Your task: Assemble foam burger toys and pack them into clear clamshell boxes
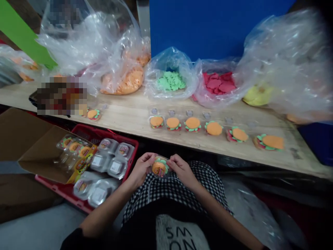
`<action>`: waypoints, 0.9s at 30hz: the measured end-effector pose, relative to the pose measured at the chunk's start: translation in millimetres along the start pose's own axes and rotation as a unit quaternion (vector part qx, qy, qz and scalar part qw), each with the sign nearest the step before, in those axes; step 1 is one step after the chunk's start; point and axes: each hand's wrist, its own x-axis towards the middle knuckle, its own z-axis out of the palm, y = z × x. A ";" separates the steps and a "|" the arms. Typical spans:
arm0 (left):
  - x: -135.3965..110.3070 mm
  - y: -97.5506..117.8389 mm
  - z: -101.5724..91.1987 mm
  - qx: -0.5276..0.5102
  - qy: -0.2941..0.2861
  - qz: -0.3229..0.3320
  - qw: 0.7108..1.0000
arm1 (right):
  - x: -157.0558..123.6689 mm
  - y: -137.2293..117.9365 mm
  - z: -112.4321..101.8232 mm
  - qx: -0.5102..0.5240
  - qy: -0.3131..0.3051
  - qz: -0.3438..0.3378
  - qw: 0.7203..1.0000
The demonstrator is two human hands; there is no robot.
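Between my two hands is a small clear plastic box [159, 167] with a burger-shaped piece and a printed label in it. My left hand [142, 169] pinches its left side. The fingers of my right hand [182, 171] close on its right edge. Both hands are over my lap, in front of the table edge. On the table beyond them stands a row of clear boxes, several of them open, each with a layered burger [193, 123] with an orange top. Another burger [93, 114] sits in a box farther left.
Bags of orange pieces [123, 81], green pieces [171, 81], red pieces [219, 82] and yellow pieces [258, 94] line the wooden table [125, 114]. Left of my lap, a red crate [134, 147] holds several closed boxes [117, 166]; an open cardboard box [39, 149] leans over it.
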 end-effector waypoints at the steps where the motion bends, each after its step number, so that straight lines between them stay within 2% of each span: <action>1: -0.9 -11.5 0.0 -0.013 0.020 0.000 1.000 | -7.8 5.9 -1.8 -0.019 -0.001 0.005 1.000; 3: -3.2 -29.4 0.9 -0.028 0.039 -0.005 0.999 | -20.2 15.4 -5.5 -0.049 -0.005 0.009 0.999; 5: -5.9 -39.8 2.7 -0.021 0.035 -0.014 0.999 | -28.8 21.1 -9.7 -0.073 -0.012 -0.004 0.997; 11: -10.8 -53.9 6.8 0.019 0.023 -0.017 0.999 | -45.1 27.9 -18.8 -0.125 -0.026 -0.065 0.990; 17: -9.4 -75.6 7.5 0.070 0.036 0.002 0.997 | -60.6 44.2 -21.4 -0.138 -0.034 -0.053 0.988; 21: -11.9 -77.2 9.5 0.158 0.031 0.028 0.987 | -67.3 43.7 -29.4 -0.166 -0.060 -0.037 0.984; 27: -16.4 -65.2 25.8 0.296 -0.031 0.073 0.952 | -76.0 15.0 -49.4 -0.256 -0.165 -0.010 0.953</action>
